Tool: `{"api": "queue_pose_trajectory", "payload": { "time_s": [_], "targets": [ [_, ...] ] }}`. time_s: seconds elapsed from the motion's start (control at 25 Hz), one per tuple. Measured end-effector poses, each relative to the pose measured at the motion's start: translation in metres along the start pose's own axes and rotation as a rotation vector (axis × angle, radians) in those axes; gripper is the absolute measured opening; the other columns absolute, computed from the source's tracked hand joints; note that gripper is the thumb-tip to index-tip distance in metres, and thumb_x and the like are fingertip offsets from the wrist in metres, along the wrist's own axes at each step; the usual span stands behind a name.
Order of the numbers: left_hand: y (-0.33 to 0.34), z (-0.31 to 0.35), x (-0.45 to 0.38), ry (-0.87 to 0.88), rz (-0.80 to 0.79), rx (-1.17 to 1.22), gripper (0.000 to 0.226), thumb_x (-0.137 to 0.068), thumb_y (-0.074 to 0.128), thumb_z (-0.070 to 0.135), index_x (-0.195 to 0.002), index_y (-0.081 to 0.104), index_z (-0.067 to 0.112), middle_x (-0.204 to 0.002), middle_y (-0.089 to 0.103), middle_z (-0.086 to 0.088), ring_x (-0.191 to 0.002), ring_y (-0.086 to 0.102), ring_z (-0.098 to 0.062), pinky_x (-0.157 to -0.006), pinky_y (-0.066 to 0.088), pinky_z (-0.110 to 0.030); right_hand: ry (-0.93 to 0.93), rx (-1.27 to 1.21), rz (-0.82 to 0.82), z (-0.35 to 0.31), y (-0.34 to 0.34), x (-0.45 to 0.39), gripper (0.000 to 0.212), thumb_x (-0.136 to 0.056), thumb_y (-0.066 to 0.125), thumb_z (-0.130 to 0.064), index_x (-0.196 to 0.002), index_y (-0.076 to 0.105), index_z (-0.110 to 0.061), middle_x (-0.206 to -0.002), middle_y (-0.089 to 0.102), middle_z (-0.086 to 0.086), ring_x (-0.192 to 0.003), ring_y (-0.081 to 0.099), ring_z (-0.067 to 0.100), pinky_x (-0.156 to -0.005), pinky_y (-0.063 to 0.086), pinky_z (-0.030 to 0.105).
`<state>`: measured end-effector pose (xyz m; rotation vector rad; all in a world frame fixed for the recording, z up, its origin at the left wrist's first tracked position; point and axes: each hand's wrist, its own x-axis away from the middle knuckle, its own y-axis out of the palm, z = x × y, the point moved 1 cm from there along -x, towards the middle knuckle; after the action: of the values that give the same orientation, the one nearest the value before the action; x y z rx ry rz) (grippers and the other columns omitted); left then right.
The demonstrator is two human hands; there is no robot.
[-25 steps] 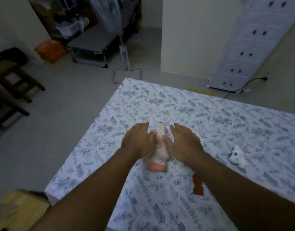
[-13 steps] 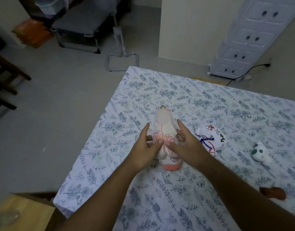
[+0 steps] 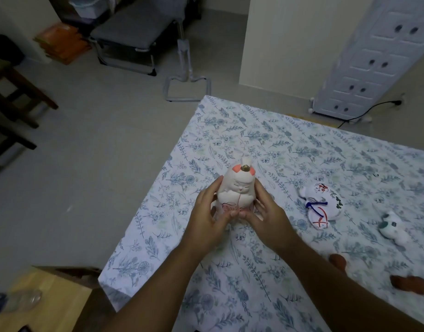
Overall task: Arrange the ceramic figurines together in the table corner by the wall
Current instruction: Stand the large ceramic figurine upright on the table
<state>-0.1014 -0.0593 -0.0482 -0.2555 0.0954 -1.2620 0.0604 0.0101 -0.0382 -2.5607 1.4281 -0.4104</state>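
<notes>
A white ceramic doll figurine [image 3: 237,188] with red patches on its head stands upright, its face towards me, near the table's left side. My left hand [image 3: 209,219] grips its left side and my right hand [image 3: 266,216] its right side. To the right a white painted cat-shaped figurine [image 3: 322,204] lies flat. Further right lies a small white figurine with dark green marks [image 3: 391,227]. Two small brown figurines [image 3: 337,261] [image 3: 409,283] lie near my right forearm.
The table [image 3: 266,130] wears a white cloth with blue leaves; its far left corner points at the floor. A white panelled door [image 3: 376,56] leans on the wall beyond. A wooden box [image 3: 50,298] sits at bottom left, a cot and chairs further off.
The doll figurine was lying on the cloth under both hands; now it is tipped up and stands upright, face towards me. The camera has shifted, bringing the right-hand figurines into view.
</notes>
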Motion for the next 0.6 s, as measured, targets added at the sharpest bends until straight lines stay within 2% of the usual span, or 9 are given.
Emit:
{"api": "queue_pose_trajectory", "payload": {
  "time_s": [0.12,0.2,0.28,0.48,0.6],
  "targets": [
    [0.006,0.001,0.001,0.014,0.015,-0.062,0.071,-0.089,0.074,0.029,-0.147,0.036,0.044,-0.135,0.045,0.024,-0.129,0.05,-0.007,-0.101,0.052,-0.044,0.028,-0.008,-0.021,0.007,-0.004,-0.001,0.086,-0.089,0.068,0.003,-0.141,0.033,-0.055,-0.136,0.057,-0.028,-0.128,0.056,0.002,-0.102,0.049,0.027],
    [0.008,0.001,0.002,0.033,0.013,-0.073,0.072,-0.089,0.073,0.03,-0.149,0.034,0.042,-0.137,0.043,0.026,-0.13,0.049,-0.007,-0.102,0.051,-0.045,0.028,-0.021,-0.022,0.009,-0.005,-0.001,0.087,-0.089,0.068,0.004,-0.138,0.034,-0.059,-0.134,0.058,-0.03,-0.128,0.055,-0.001,-0.102,0.049,0.025],
    [0.008,0.0,0.001,0.042,0.001,-0.08,0.073,-0.09,0.073,0.03,-0.151,0.034,0.038,-0.141,0.044,0.023,-0.132,0.049,-0.009,-0.103,0.05,-0.046,0.024,-0.041,-0.028,0.01,-0.004,-0.002,0.086,-0.088,0.067,0.006,-0.138,0.035,-0.057,-0.134,0.058,-0.03,-0.128,0.054,-0.002,-0.101,0.048,0.021],
    [0.008,-0.004,-0.001,0.063,-0.032,-0.081,0.074,-0.092,0.07,0.03,-0.154,0.029,0.033,-0.15,0.044,0.01,-0.136,0.047,-0.012,-0.105,0.049,-0.048,0.002,-0.051,-0.032,0.007,-0.003,-0.001,0.084,-0.088,0.067,0.005,-0.145,0.033,-0.047,-0.138,0.056,-0.024,-0.13,0.053,0.001,-0.102,0.047,0.023],
    [0.009,0.002,0.002,0.058,-0.013,-0.178,0.076,-0.092,0.069,0.036,-0.155,0.027,0.033,-0.152,0.042,0.01,-0.138,0.041,-0.004,-0.109,0.044,-0.039,-0.015,0.018,-0.046,-0.008,-0.007,0.004,0.078,-0.088,0.068,0.001,-0.147,0.034,-0.036,-0.132,0.056,-0.026,-0.122,0.054,-0.011,-0.093,0.048,0.012]
  ]
}}
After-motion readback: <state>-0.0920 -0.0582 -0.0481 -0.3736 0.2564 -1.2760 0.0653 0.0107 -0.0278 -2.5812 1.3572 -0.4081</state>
